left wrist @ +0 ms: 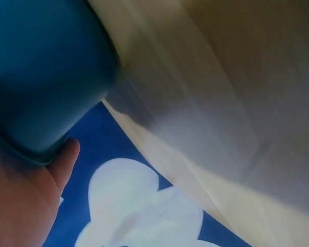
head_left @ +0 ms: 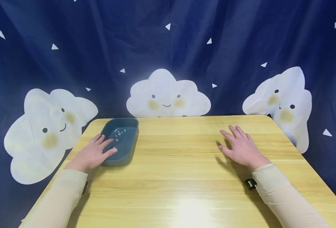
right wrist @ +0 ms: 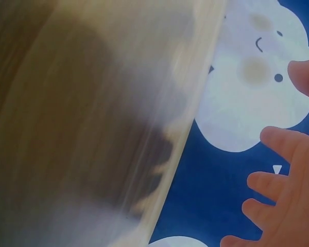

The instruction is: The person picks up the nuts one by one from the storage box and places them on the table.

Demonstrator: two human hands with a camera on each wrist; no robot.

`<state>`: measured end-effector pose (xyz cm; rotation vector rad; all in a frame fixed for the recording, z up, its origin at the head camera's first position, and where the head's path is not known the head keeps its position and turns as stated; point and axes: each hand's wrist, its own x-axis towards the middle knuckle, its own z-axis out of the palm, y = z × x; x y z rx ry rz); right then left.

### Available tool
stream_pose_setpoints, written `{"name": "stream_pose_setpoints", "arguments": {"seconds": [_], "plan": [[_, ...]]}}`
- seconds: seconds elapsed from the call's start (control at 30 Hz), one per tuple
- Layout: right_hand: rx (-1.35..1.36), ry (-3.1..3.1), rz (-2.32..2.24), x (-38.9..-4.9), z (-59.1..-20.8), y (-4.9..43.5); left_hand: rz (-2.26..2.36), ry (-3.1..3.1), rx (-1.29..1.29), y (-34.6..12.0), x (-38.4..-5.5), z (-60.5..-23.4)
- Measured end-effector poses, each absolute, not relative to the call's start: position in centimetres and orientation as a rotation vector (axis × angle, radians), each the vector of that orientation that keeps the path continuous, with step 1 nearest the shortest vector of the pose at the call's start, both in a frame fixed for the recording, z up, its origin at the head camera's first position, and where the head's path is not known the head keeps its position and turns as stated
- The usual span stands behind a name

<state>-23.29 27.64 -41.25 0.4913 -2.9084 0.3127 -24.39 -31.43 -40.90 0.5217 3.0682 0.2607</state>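
Beads (head_left: 119, 133) in the tray (head_left: 128, 152) — too small to identify.

Your head camera sits high and looks forward and down. It sees the whole yellow counter (head_left: 185, 177), both of your hands and the blue cloud curtain (head_left: 168, 47) behind. Your left wrist camera is very near your left hand (left wrist: 20, 206). It looks past the teal tray (left wrist: 41, 72) and the counter edge to the curtain, and its picture is blurry. Your right wrist camera is very near your right hand (right wrist: 288, 195). It looks along the blurry counter edge to the curtain. All three views share the counter and the cloud curtain.
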Motion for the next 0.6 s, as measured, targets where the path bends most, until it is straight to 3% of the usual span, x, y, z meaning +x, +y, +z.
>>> {"name": "stream_pose_setpoints", "arguments": {"seconds": [0.6], "plan": [[0.511,-2.899,0.331,-23.2,-41.6,27.9,0.315,3.040,0.708,-26.9,-23.4,-41.9]]}}
